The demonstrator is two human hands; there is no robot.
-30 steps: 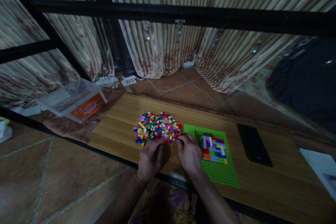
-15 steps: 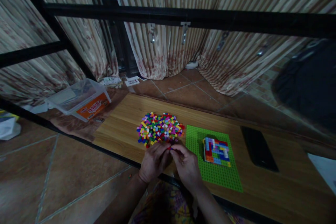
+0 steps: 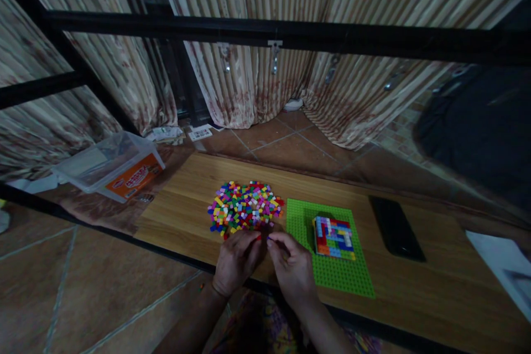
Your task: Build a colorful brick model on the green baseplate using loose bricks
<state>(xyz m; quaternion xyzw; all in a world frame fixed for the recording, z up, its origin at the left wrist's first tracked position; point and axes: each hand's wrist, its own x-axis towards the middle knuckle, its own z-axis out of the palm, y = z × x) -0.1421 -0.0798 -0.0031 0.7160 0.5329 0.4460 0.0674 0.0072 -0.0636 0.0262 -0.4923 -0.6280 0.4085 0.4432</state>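
Observation:
Just in front of a pile of small colourful bricks (image 3: 244, 206), my left hand (image 3: 235, 260) pinches a red brick (image 3: 259, 238) between thumb and fingertips. A short gap to its right, my right hand (image 3: 292, 265) pinches a small dark blue or purple brick (image 3: 269, 238), mostly covered by the fingers. To the right of that hand lies a green studded baseplate (image 3: 344, 282). A low multicoloured block of joined bricks (image 3: 334, 238) sits on it.
A dark phone-like slab (image 3: 397, 228) lies on the wooden board (image 3: 178, 193) to the right, with white paper (image 3: 498, 265) beyond. A clear plastic box (image 3: 112, 168) with an orange label stands at the left. A black metal bar (image 3: 257, 33) crosses ahead.
My hands have moved apart from each other, and the red and the blue or purple brick are now separated by a gap. The view has shifted slightly to the right.

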